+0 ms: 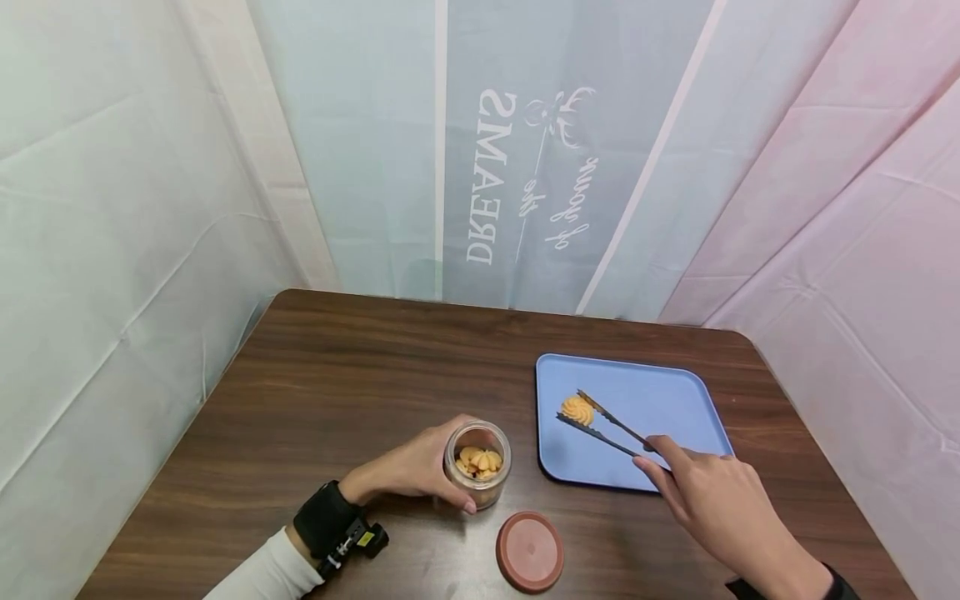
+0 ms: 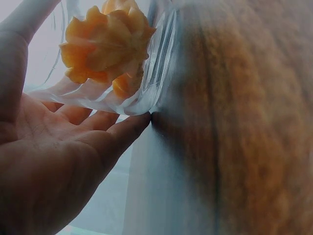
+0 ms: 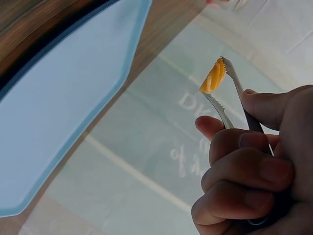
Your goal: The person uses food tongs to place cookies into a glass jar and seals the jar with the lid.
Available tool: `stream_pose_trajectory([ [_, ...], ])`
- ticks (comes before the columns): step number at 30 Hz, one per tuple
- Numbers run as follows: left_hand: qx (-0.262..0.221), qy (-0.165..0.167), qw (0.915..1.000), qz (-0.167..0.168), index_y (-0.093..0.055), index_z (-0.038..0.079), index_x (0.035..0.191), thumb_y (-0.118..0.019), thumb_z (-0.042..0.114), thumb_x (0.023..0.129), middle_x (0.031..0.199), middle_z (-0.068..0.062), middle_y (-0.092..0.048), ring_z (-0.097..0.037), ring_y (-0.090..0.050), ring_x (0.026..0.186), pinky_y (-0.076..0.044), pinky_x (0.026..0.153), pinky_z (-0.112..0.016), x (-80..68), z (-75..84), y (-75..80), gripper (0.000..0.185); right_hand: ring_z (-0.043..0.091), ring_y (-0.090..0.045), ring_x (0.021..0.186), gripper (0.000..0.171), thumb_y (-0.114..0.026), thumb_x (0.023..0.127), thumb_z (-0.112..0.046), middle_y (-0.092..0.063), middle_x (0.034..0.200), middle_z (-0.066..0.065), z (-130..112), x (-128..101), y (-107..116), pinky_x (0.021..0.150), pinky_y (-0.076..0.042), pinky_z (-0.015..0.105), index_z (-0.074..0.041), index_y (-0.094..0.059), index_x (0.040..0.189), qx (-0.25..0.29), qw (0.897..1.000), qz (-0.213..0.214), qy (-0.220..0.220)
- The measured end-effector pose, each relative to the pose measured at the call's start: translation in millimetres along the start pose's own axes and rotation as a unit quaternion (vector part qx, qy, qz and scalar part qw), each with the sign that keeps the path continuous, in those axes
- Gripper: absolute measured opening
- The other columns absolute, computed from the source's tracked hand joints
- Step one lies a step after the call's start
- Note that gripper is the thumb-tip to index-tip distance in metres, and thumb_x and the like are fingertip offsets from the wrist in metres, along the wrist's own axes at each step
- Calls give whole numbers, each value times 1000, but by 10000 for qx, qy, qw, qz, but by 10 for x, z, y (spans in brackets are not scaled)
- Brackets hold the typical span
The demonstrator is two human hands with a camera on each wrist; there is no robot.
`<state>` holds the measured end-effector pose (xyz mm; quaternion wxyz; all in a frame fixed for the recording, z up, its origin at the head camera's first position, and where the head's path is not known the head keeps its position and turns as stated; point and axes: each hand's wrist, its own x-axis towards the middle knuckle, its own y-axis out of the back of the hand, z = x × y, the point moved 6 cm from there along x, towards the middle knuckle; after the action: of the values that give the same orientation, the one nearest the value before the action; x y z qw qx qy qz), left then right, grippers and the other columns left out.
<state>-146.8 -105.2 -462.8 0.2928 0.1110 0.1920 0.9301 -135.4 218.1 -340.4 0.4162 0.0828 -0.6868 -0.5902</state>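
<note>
My left hand [image 1: 417,467] grips a small clear jar [image 1: 478,463] that stands on the table and holds several orange swirl cookies [image 2: 105,44]. The jar's wall [image 2: 161,73] shows close up in the left wrist view, with my fingers [image 2: 110,134] curled under it. My right hand [image 1: 708,492] pinches metal tongs [image 1: 609,427], and their tips clasp one orange cookie [image 1: 577,409] over the blue tray [image 1: 660,400]. In the right wrist view the tongs [image 3: 230,93] hold that cookie [image 3: 213,77] edge-on beside the tray [image 3: 58,112].
A round reddish lid [image 1: 530,551] lies on the brown wooden table [image 1: 337,375] near its front edge, between my hands. Pale cloth walls with reversed lettering [image 1: 495,175] close in the table on three sides.
</note>
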Motion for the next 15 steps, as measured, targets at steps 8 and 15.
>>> stream_pose_trajectory([
  [8,-26,4,10000,43,-49,21,148,-101,33,72,138,1,-65,-19,-61,126,-48,111,-38,-1,15,16,93,2,-39,42,47,-45,112,-53,-65,66,-14,-188,85,44,39,-29,25,-14,-71,105,90,9993,183,304],
  [15,-8,49,10000,16,-47,20,150,-100,32,73,138,1,-65,-18,-61,127,-48,111,-37,-7,14,17,95,-1,-38,41,56,-33,114,-54,-68,67,-11,-354,143,44,39,-28,22,-13,-71,104,194,9971,363,646],
])
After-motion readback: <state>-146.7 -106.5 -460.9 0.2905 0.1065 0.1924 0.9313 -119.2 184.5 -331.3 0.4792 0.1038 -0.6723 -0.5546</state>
